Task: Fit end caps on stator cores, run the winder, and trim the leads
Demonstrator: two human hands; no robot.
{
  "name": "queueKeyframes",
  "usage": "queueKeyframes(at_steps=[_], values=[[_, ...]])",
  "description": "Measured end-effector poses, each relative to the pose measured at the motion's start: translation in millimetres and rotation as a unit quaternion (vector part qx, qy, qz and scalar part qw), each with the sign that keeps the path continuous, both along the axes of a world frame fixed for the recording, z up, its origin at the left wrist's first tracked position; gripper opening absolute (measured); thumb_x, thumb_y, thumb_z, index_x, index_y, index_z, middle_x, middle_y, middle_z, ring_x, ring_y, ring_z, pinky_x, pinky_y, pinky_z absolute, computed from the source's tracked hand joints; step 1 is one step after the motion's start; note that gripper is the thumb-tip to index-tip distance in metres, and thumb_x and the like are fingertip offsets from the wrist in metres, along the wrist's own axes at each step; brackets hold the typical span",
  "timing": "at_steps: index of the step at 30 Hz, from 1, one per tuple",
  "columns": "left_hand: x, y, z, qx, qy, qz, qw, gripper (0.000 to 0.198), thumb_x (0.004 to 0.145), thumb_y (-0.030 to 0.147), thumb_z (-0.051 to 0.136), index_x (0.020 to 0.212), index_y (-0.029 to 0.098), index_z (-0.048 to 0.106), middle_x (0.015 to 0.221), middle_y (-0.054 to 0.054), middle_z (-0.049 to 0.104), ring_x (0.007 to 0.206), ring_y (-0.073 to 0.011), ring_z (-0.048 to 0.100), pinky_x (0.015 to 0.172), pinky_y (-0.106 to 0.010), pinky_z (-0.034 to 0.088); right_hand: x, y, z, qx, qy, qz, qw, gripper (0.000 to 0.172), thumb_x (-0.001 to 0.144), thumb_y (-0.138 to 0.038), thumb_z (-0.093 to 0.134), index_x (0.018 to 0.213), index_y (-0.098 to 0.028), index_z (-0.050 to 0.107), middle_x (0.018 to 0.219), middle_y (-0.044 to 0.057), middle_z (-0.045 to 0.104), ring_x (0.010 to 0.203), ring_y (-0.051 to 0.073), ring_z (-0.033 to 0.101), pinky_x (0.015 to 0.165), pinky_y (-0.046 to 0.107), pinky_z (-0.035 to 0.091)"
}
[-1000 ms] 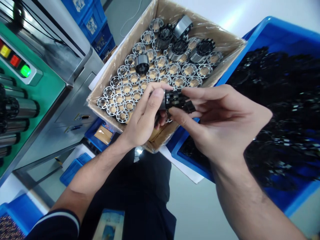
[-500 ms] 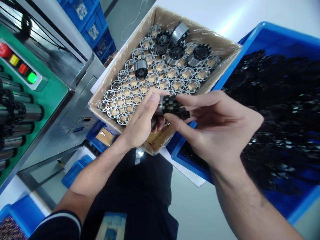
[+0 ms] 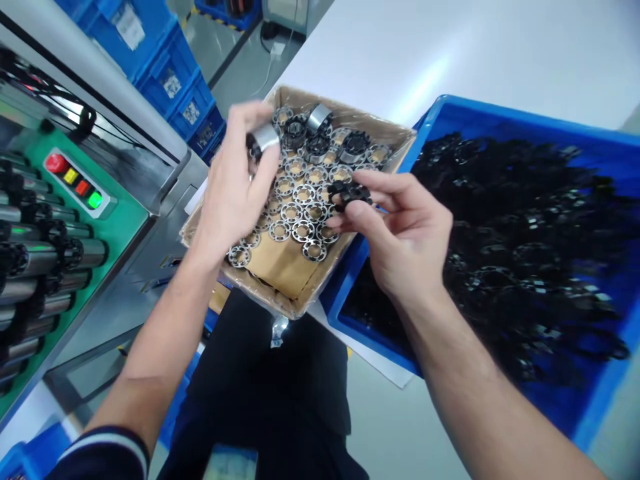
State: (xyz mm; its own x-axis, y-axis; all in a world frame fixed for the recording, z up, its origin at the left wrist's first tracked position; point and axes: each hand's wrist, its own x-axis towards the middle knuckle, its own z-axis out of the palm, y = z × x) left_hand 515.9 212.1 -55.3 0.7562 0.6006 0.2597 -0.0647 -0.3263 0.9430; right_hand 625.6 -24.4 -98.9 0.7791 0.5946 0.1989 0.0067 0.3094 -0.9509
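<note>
My left hand point(image 3: 233, 183) is raised over the left side of the carton, its thumb and fingers closed round a stator core point(image 3: 266, 138), a short silver cylinder with a black end. Between the thumb and fingertips of my right hand point(image 3: 407, 237) is a black toothed plastic part point(image 3: 350, 193), above the carton's right side. Whether it is one piece or more is hard to tell. Below both hands, the plastic-lined carton point(image 3: 367, 120) holds rows of silver slotted rings point(image 3: 304, 194). Several cores with black ends point(image 3: 355, 143) lie on top at its far end.
On the right, a blue bin point(image 3: 445, 100) is heaped with black plastic parts point(image 3: 525, 247). A green machine surface point(image 3: 127, 220) on the left carries rows of silver cylinders point(image 3: 37, 257) and a button panel point(image 3: 80, 180). Blue crates point(image 3: 170, 80) stand behind.
My hands have come apart. The left has moved up and left and holds a core; the right stays near the carton's right side with a black part. The camera view has shifted.
</note>
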Motion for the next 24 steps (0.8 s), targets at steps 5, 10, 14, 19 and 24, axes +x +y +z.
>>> queueKeyframes(at_steps=[5,10,14,19,24], values=[[84.1,88.7,-20.7,0.144,0.050,0.028,0.988,0.039,0.080,0.057,0.103,0.105,0.047,0.075,0.107,-0.013,0.066,0.117,-0.0490,0.058,0.104,-0.061,0.056,-2.4,2.6,-2.8,-0.031,-0.042,-0.009,0.999,0.044,0.101,-0.057,0.113,0.135,-0.035,0.096,0.122,0.001,0.095,0.103,0.018,0.090,0.096,0.029,0.080],[101.4,93.8,-17.9,0.173,0.088,0.022,0.981,0.033,0.086,0.046,0.098,0.113,0.044,0.077,0.112,-0.010,0.063,0.123,-0.0417,0.050,0.112,-0.055,0.054,2.9,-0.5,1.4,-0.015,-0.029,0.009,0.999,0.044,0.100,-0.054,0.115,0.135,-0.038,0.095,0.118,-0.001,0.094,0.105,0.019,0.091,0.098,0.030,0.079],[63.9,54.2,9.2,0.031,0.016,0.014,0.999,0.041,0.103,0.030,0.093,0.139,0.035,0.074,0.117,-0.005,0.067,0.105,-0.0256,0.053,0.100,-0.042,0.060,4.8,-3.8,5.2,0.005,-0.033,0.019,0.999,0.048,0.099,-0.055,0.116,0.137,-0.040,0.092,0.121,-0.001,0.094,0.114,0.023,0.094,0.106,0.038,0.083],[6.2,-16.0,14.8,-0.292,-0.008,0.002,0.956,0.030,0.104,0.034,0.098,0.116,0.030,0.070,0.105,-0.003,0.074,0.083,-0.0165,0.069,0.065,-0.028,0.059,-0.8,-4.9,10.5,-0.008,-0.039,0.018,0.999,0.051,0.101,-0.063,0.112,0.139,-0.038,0.089,0.121,0.000,0.094,0.114,0.028,0.097,0.107,0.048,0.086],[-32.2,-86.2,-5.6,-0.385,0.048,-0.029,0.921,0.085,0.120,0.106,0.048,0.117,0.025,0.075,0.067,0.002,0.062,0.039,-0.0087,0.036,0.040,-0.027,0.027,-6.2,-6.8,13.2,-0.004,-0.033,0.060,0.998,0.054,0.097,-0.051,0.117,0.142,-0.039,0.090,0.113,-0.003,0.096,0.079,0.021,0.091,0.075,0.037,0.083]])
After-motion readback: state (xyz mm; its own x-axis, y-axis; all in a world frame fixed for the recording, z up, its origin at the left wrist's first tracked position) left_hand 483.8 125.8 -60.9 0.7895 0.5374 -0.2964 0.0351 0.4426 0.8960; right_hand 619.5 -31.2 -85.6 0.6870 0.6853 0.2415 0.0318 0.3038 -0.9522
